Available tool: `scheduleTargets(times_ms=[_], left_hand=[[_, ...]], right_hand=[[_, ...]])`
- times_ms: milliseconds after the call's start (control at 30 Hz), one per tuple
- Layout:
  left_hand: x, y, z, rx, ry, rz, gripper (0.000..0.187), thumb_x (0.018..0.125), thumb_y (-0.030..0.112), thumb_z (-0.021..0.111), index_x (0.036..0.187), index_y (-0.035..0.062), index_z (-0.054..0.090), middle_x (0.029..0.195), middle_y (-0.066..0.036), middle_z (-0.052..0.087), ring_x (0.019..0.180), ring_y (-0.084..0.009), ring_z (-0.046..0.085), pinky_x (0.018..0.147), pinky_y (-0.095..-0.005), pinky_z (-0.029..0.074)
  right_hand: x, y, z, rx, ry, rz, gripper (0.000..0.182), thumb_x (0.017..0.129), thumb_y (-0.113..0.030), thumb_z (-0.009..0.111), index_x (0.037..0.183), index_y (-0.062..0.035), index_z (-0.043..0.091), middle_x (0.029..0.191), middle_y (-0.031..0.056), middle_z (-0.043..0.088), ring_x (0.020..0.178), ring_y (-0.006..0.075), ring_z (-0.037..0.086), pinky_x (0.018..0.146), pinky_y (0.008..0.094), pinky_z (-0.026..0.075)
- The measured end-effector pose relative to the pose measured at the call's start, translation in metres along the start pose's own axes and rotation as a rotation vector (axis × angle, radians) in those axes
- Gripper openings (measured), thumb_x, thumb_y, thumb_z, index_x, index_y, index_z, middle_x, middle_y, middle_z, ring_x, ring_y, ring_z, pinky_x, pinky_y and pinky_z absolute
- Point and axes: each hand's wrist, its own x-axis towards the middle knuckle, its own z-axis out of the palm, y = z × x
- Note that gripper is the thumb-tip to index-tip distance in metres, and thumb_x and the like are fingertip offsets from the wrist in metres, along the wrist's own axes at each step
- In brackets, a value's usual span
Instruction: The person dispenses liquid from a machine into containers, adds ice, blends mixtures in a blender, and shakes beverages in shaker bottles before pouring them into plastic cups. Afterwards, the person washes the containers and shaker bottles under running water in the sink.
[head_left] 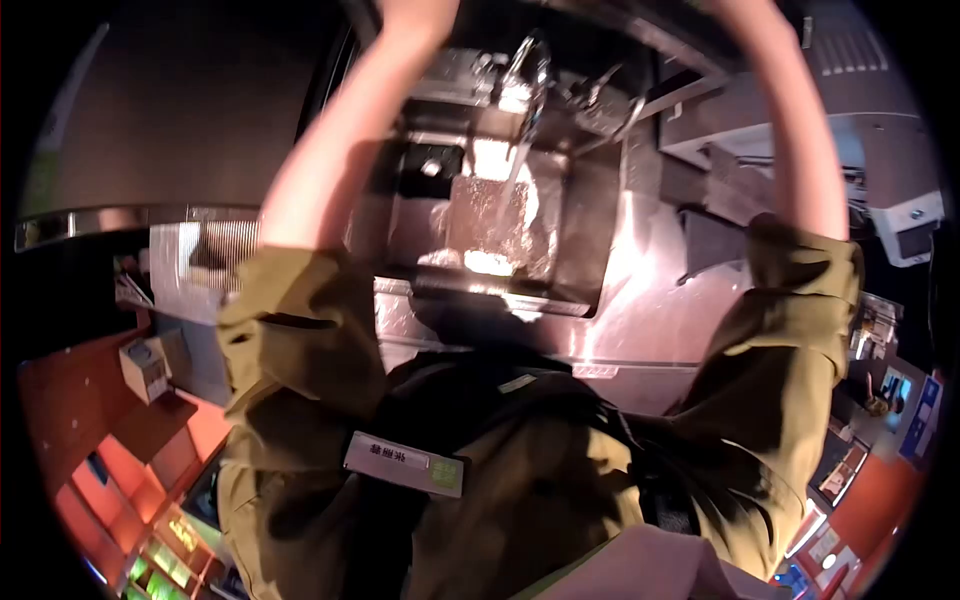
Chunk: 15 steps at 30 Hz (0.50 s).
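Both arms reach to the far edge of the view, and the hands pass out of sight there. The fingers cannot be seen, so I cannot tell whether they are apart, together or clamped on anything. The left forearm (335,155) slants far and right, its wrist at the far edge; the right forearm (803,140) rises along the right side and leans left at its far end.

The shiny curved metal faucet (530,85) stands between the two wrists, at the far side of the sink, and the left wrist is the nearer one. Its spout points toward the near side, and a thin stream of water (515,175) falls from it. A dark, straight metal bar (675,42) runs obliquely from far left to nearer right, between the faucet and the right wrist, and closer to that wrist; whether the right hand touches it is hidden.

The rectangular dark metal sink (585,240) lies nearer than the faucet. In it are churning, glaring water and a brownish square patch (490,215) too blurred to identify; a black square piece (432,170) sits toward its far left corner. The silvery metal counter (650,290) spreads to the right, with a dark flat piece (715,242) beside the right sleeve.
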Motion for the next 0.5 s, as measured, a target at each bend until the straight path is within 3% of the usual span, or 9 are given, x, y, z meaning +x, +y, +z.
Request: scheduleTargets(times_ms=[33,67,167,200,233,300,367,400,500], left_hand=[[-0.041,-0.018,-0.033,0.146,0.056,-0.148,0.018,0.087,0.012,0.054,0.102,0.0034,0.057,0.086,-0.001,0.055,0.076,-0.0068,0.051,0.067,-0.0195,0.044],[-0.084,-0.075,-0.074,-0.187,0.102,-0.345,0.035,0.082,0.023,0.062,0.111,0.0048,0.054,0.096,-0.006,0.056,0.083,-0.0128,0.054,0.074,-0.0247,0.047],[-0.205,-0.161,-0.172,0.574,-0.105,-0.813,0.030,0.079,0.017,0.054,0.106,0.0064,0.056,0.107,-0.023,0.058,0.103,-0.0321,0.056,0.085,-0.0424,0.046],[-0.242,-0.208,-0.201,1.084,-0.438,-0.831,0.024,0.081,0.024,0.050,0.088,0.0031,0.061,0.086,-0.018,0.064,0.086,-0.0281,0.063,0.075,-0.0370,0.050],[-0.274,-0.232,-0.225,1.122,-0.660,-0.925,0.029,0.082,0.028,0.048,0.092,0.0034,0.062,0.094,-0.019,0.063,0.091,-0.0318,0.061,0.075,-0.0409,0.050],[-0.315,-0.278,-0.257,1.393,-0.719,-1.004,0.033,0.082,0.031,0.050,0.092,0.0016,0.061,0.097,-0.019,0.062,0.095,-0.0345,0.059,0.077,-0.0419,0.049],[-0.343,-0.326,-0.277,1.519,-0.539,-0.996,0.044,0.080,0.038,0.055,0.100,-0.0019,0.056,0.099,-0.021,0.059,0.098,-0.0362,0.055,0.083,-0.0426,0.047],[-0.342,-0.332,-0.269,1.450,-0.301,-0.986,0.055,0.078,0.043,0.058,0.106,-0.0042,0.050,0.102,-0.023,0.055,0.099,-0.0357,0.053,0.086,-0.0424,0.044],[-0.332,-0.346,-0.249,1.509,-0.326,-1.025,0.069,0.067,0.048,0.068,0.109,-0.0020,0.045,0.108,-0.020,0.051,0.100,-0.0362,0.052,0.083,-0.0462,0.043]], right_hand=[[0.001,-0.008,-0.015,-0.056,-0.037,0.058,0.030,0.077,-0.020,0.050,0.095,0.0001,0.062,0.082,0.0233,0.061,0.082,0.0365,0.060,0.070,0.0409,0.048],[-0.013,-0.003,-0.008,0.052,0.090,0.011,0.033,0.077,-0.019,0.050,0.103,0.0008,0.058,0.083,0.0235,0.061,0.079,0.0366,0.060,0.069,0.0424,0.048],[-0.140,-0.037,0.057,0.573,0.187,0.106,0.038,0.077,-0.022,0.056,0.108,-0.0003,0.055,0.091,0.0210,0.061,0.086,0.0330,0.059,0.075,0.0405,0.048],[-0.200,-0.064,0.094,0.760,0.042,0.196,0.040,0.078,-0.024,0.057,0.110,-0.0006,0.054,0.094,0.0202,0.061,0.088,0.0317,0.059,0.076,0.0398,0.048],[-0.258,-0.091,0.129,0.905,-0.181,0.300,0.042,0.078,-0.025,0.059,0.112,-0.0010,0.053,0.096,0.0193,0.061,0.090,0.0305,0.059,0.078,0.0392,0.048],[-0.338,-0.153,0.173,1.049,-0.743,0.417,0.047,0.078,-0.027,0.063,0.115,-0.0017,0.050,0.102,0.0176,0.060,0.095,0.0281,0.059,0.081,0.0379,0.048],[-0.357,-0.199,0.193,1.153,-1.108,0.400,0.090,0.067,-0.027,0.075,0.136,-0.0005,0.023,0.128,0.0230,0.042,0.122,0.0334,0.038,0.104,0.0372,0.031],[-0.376,-0.223,0.223,1.322,-0.986,0.437,0.092,0.066,-0.022,0.076,0.136,-0.0004,0.021,0.127,0.0222,0.044,0.121,0.0322,0.041,0.103,0.0364,0.032],[-0.393,-0.253,0.267,1.584,-0.770,0.631,0.091,0.065,-0.007,0.075,0.136,-0.0009,0.018,0.122,0.0192,0.049,0.115,0.0273,0.048,0.098,0.0342,0.037]])
